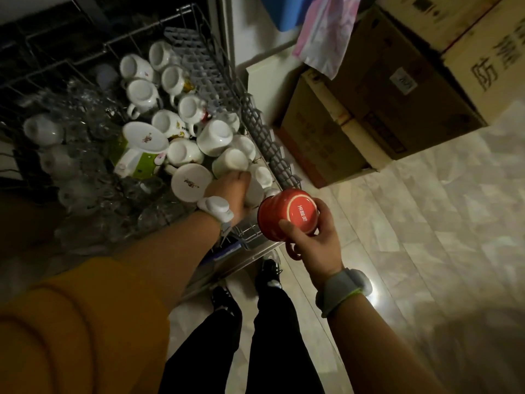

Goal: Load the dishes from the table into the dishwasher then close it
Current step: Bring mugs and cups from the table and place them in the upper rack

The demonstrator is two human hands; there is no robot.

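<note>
The pulled-out dishwasher rack is packed with several upturned white mugs, a green-and-white mug and clear glasses on its left. My left hand reaches into the rack's near right corner and grips a white mug there. My right hand holds a red mug upside down, its base facing me, just off the rack's near right corner above the floor.
Cardboard boxes stand stacked on the tiled floor right of the dishwasher, with a pink cloth hanging over them. The open dishwasher door edge lies in front of my feet.
</note>
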